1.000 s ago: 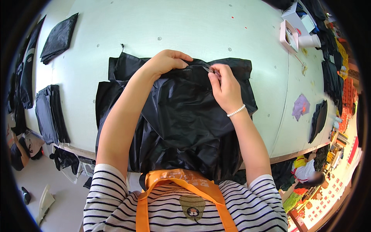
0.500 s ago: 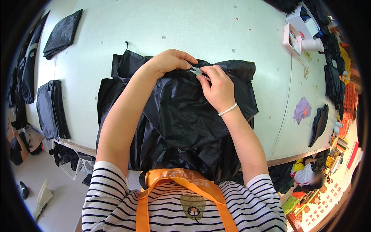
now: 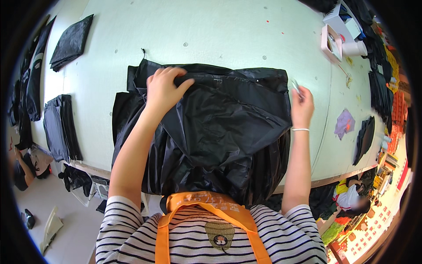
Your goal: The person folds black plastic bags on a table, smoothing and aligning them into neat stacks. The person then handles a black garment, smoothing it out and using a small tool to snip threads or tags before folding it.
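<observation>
"Both in sight from where you stand?"
"Yep. Left hand (image 3: 163, 88) half-open, thumb apart, over black fabric (image 3: 220, 123) on table (image 3: 211, 26); contact unclear."
"Right hand (image 3: 302, 110)?"
"Gripping small shiny tool (image 3: 295, 85), just beside fabric's right edge."

You're in what looks like a garment workshop: shiny black fabric (image 3: 220, 119) spread before you and folded black bundles (image 3: 62, 127) at left lie on your broad, pale bench (image 3: 228, 26).
</observation>
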Demonstrator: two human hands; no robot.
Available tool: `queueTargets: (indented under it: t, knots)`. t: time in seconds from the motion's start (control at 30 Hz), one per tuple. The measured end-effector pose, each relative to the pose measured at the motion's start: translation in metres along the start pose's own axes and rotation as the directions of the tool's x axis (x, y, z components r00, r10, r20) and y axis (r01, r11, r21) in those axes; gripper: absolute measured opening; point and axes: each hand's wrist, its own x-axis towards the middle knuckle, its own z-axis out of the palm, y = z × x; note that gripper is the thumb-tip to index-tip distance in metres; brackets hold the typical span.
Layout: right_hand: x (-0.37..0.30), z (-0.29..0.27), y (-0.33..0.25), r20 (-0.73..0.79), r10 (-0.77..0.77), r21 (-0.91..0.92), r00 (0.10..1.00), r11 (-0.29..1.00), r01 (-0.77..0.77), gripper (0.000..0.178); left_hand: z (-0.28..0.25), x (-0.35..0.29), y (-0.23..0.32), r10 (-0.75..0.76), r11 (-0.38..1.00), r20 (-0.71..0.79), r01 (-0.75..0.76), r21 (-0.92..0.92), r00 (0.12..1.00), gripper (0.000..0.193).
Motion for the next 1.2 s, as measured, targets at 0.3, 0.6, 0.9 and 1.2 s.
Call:
queueTargets:
  t: [0.3, 0.6, 0.9, 1.2]
  knots:
    - [-0.027, -0.052, 0.083, -0.111, -0.24, -0.609, 0.964, 0.783, 0.125, 0.024, -0.03, -0.037, -0.019, 0.095, 0.982, -0.002, -0.094, -0.165, 0.995, 0.014]
    - [-0.159, 0.017, -0.179, 0.463, -0.639, 0.394, 0.614, 0.769, 0.503, 0.03, -0.065, -0.067, -0.047, -0.17, 0.853, 0.217, 0.253, -0.457, 0.961, 0.013]
    - [-0.209, 0.063, -0.124, 0.739, -0.403, -0.007, 0.54, 0.797, 0.604, 0.055, -0.018, -0.077, -0.071, 0.07, 0.967, -0.108, -0.04, 0.251, 0.992, 0.021]
    - [-0.172, 0.049, -0.119, 0.45, -0.307, -0.238, 0.839, 0.864, 0.444, 0.063, 0.015, -0.152, 0.066, 0.34, 0.937, 0.019, -0.336, -0.097, 0.94, 0.044]
